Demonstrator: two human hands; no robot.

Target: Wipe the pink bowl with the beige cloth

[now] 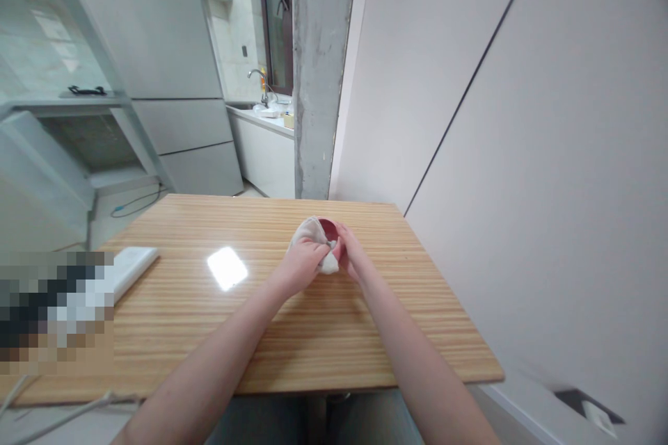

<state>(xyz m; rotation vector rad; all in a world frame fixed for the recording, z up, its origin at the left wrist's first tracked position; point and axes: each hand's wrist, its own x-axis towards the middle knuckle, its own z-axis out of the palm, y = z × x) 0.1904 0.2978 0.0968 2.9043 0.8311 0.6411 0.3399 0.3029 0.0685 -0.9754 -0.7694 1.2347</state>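
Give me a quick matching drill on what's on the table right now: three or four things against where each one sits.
Things:
1. cloth
2. red cup
3. white box
4. light patch

Places:
A. left part of the table, near the blurred area
B. gripped in the left hand, pressed to the cup
C. on the bare wood between box and hands
D. against the right hand, mid-table

Pairs: 1-B, 2-D, 3-A, 4-C

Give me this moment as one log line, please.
left hand: grips white cloth | right hand: holds red cup | cloth pressed against cup | over wooden table
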